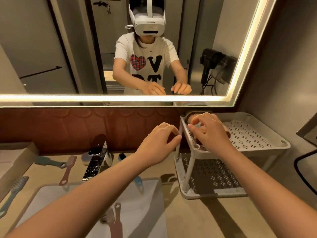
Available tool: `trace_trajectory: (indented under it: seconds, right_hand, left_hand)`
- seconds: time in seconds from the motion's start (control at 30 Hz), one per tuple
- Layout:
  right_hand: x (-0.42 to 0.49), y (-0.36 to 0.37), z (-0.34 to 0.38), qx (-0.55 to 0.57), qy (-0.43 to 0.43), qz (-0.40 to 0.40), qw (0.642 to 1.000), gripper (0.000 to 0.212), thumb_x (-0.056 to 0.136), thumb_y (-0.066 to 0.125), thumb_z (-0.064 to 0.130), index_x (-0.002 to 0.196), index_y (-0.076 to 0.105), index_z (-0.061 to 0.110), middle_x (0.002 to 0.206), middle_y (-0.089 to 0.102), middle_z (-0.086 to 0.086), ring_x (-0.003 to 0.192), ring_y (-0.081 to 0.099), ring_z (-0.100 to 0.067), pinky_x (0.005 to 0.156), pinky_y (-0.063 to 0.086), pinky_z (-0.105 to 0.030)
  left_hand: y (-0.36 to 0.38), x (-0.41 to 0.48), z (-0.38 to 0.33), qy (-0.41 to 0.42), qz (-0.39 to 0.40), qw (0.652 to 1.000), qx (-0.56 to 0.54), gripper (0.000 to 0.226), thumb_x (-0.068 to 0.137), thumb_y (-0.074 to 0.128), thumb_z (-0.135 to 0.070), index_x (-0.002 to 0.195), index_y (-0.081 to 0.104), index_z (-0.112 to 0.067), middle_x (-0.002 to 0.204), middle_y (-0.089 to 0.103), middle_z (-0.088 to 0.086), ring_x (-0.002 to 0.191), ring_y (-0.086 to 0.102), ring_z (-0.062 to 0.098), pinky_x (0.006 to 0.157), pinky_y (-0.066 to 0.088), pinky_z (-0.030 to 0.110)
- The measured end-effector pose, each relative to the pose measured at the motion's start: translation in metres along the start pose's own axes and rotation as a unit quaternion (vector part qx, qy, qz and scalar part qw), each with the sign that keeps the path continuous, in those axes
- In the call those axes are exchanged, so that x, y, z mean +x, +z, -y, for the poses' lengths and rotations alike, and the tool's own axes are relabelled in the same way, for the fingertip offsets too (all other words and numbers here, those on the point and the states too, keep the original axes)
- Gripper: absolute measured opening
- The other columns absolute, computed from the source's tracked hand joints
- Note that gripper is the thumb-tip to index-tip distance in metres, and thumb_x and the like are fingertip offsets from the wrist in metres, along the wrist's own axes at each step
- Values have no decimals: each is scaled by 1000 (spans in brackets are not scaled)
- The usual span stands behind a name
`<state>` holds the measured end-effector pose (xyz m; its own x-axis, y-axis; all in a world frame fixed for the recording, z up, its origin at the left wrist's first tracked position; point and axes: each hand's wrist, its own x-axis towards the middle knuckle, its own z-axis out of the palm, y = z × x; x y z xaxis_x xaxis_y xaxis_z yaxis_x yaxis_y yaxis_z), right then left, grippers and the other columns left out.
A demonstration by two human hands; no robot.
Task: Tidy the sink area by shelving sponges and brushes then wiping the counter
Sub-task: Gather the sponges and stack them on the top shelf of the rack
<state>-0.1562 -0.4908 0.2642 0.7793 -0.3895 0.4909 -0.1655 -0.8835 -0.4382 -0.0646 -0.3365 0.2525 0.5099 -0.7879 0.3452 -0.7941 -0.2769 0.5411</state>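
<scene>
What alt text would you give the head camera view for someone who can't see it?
A person's left hand pinches the corner post of a white two-tier rack beside the sink while the right hand reaches onto its top tier. Several brushes lie around and in the sink.

Long-handled brushes: five, lower left and centre
Hands: two
Rack: one, two tiers
Faucet: one
Sink: one
Mirror: one

Dim, glaring mirror strip, warped edges
</scene>
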Motion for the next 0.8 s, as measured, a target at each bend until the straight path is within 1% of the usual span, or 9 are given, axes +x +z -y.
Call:
trace_trajectory:
  seconds: [0.13,0.23,0.3,0.47,0.57,0.63,0.67,0.7,0.8]
  right_hand:
    - [-19,25,40,15,-49,57,997,13,88,58,31,91,62,19,93,54,6,93,46,-9,77,37,-23]
    - [-36,53,69,42,-70,105,991,10,87,60,27,91,63,19,90,56,6,90,47,-11,74,36,-17]
    - [-49,76,88,66,-70,140,986,8,87,60,25,91,63,19,90,56,7,91,47,-11,75,36,-18]
    - [-82,136,126,102,-58,216,969,5,87,60,22,91,63,19,88,52,10,89,46,-7,70,31,-10]
    - [-103,166,142,127,-28,268,955,7,88,58,22,92,63,19,92,56,7,92,49,-9,72,35,-15]
    - [-112,174,139,134,-14,287,948,7,88,58,19,92,63,16,93,57,4,92,50,-11,70,35,-16]
    - [-126,203,158,142,-2,319,937,7,87,58,18,91,64,15,94,58,2,92,51,-13,70,36,-19]
    - [-131,213,162,144,15,329,933,7,87,58,17,90,64,14,94,59,0,91,53,-15,70,37,-23]
    - [-151,238,170,163,41,353,920,6,86,58,14,83,62,17,91,57,0,87,55,-17,72,41,-28]
  left_hand:
    - [-28,-39,21,-27,32,999,6,24,92,47,-39,104,61,-23,101,63,-8,91,58,6,83,51,31]
    - [-45,-74,48,-67,68,995,-4,24,93,48,-36,105,61,-21,100,66,-5,90,60,7,81,51,30]
    - [-53,-98,68,-96,85,992,-14,22,93,48,-33,105,62,-19,100,66,-3,91,60,7,81,49,27]
    - [-68,-158,113,-176,108,978,-31,21,94,48,-32,105,62,-19,97,62,-8,92,57,7,79,46,22]
    - [-73,-193,138,-231,109,966,-39,21,94,48,-32,104,61,-20,96,62,-8,91,57,8,80,48,27]
    - [-71,-202,150,-260,106,959,-47,19,93,49,-30,101,62,-19,96,64,-2,90,59,12,81,49,32]
    - [-79,-234,172,-300,105,946,-55,17,93,51,-29,98,62,-19,95,65,1,90,60,16,82,50,34]
    - [-78,-245,184,-313,99,943,-59,15,92,52,-29,96,62,-20,94,66,3,90,61,19,82,50,37]
    - [-74,-282,213,-367,104,923,-45,13,91,52,-32,97,60,-22,104,65,4,93,59,18,80,48,33]
